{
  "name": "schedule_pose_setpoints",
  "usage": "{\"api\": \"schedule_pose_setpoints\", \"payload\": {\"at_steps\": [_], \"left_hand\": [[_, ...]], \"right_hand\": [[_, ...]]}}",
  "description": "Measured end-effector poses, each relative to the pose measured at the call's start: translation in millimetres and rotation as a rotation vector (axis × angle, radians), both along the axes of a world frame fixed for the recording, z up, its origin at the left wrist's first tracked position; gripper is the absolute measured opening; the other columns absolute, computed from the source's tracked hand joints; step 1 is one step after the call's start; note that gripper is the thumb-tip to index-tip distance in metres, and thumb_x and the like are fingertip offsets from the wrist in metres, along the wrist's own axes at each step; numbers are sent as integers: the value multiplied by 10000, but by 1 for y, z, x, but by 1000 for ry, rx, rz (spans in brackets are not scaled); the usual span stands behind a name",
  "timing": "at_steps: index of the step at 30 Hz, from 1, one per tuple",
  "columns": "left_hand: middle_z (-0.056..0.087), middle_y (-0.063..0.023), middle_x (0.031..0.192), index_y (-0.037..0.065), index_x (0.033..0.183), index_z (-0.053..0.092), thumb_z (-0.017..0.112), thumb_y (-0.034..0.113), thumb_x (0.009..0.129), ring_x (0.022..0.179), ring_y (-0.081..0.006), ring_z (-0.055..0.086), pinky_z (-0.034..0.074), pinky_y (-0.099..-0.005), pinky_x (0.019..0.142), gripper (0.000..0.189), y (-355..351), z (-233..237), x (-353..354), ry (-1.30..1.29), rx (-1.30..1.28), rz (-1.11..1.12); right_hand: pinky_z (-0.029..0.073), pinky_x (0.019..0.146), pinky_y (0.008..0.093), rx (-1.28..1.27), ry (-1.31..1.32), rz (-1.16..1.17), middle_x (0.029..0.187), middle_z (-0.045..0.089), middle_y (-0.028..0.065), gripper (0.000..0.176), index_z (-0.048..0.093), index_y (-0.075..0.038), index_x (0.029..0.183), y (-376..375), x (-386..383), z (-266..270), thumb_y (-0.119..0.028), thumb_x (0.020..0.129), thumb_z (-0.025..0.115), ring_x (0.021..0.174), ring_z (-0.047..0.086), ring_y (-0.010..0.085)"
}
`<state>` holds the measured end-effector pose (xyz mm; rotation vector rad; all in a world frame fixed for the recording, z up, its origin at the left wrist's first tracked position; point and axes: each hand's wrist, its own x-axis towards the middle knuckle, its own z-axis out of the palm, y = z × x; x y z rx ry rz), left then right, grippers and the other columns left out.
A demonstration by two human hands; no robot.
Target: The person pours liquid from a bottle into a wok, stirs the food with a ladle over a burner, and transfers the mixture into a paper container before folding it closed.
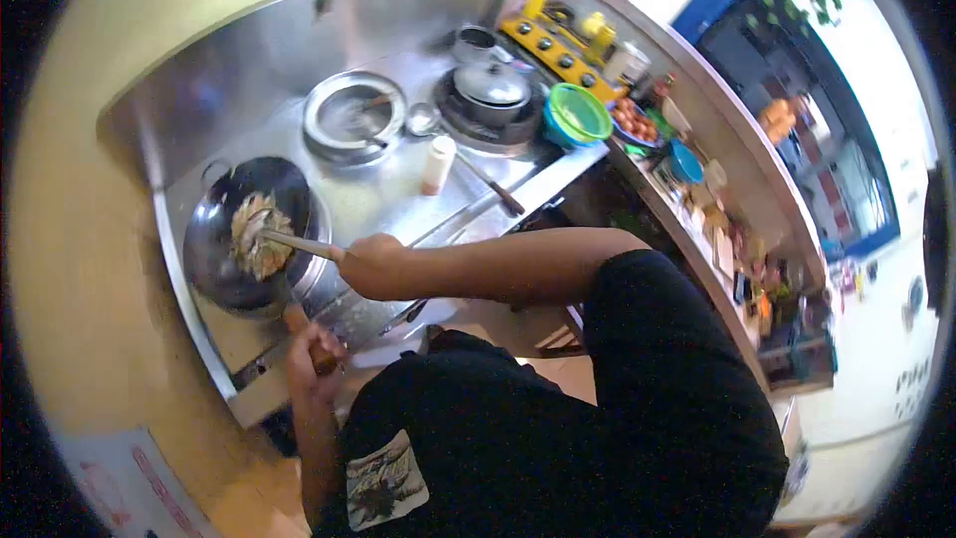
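Note:
My right hand (376,267) is closed around the handle of a ladle (304,243). Its head rests among light-brown pieces of food (261,257), partly hidden by them. That food lies in a dark wok (211,244) on the left part of the steel stove. Below it, my left hand (317,364) grips the wok's wooden handle (323,357). The wok looks tilted a little. What kind of food it is, I cannot make out.
On the steel stove top (344,201) are a ringed pan (354,118), a second ladle (423,120), a white bottle (438,164) and a lidded pot (491,86). Green and blue bowls (578,115) stand at the right edge, near a basket of eggs (634,123). A long counter (697,229) runs rightward.

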<state>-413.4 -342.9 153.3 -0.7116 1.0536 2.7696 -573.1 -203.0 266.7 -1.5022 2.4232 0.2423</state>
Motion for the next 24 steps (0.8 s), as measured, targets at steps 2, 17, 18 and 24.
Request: {"api": "schedule_pose_setpoints", "payload": {"at_steps": [2, 17, 18, 24], "left_hand": [[408, 6, 569, 104, 703, 455, 511, 202, 864, 497, -101, 442, 389, -258, 467, 196, 8, 24, -6, 82, -38, -28], [512, -43, 633, 66, 802, 506, 615, 71, 801, 527, -172, 529, 471, -324, 506, 109, -6, -38, -35, 41, 227, 161], [521, -50, 658, 57, 828, 510, 620, 65, 799, 541, -176, 535, 480, -329, 514, 114, -12, -60, -31, 51, 253, 184], [542, -64, 703, 42, 886, 516, 623, 62, 791, 584, -177, 556, 487, -333, 523, 145, -35, -56, -32, -33, 188, 75]], "right_hand": [[498, 574, 438, -94, -173, -124, 782, 633, 187, 431, 458, -7, 1228, -1, -24, 29, -117, 813, 491, 702, 635, 334], [484, 665, 484, -67, -137, -297, 848, 605, 280, 607, 280, -122, 1390, -20, -47, -25, -110, 811, 461, 758, 609, 412], [492, 668, 485, -139, -125, -313, 857, 607, 274, 599, 290, -100, 1378, -40, -42, -38, -93, 803, 457, 771, 617, 396], [493, 637, 484, -229, -154, -161, 793, 612, 251, 568, 298, -49, 1352, -78, -42, -65, -69, 806, 451, 732, 620, 389]]}}
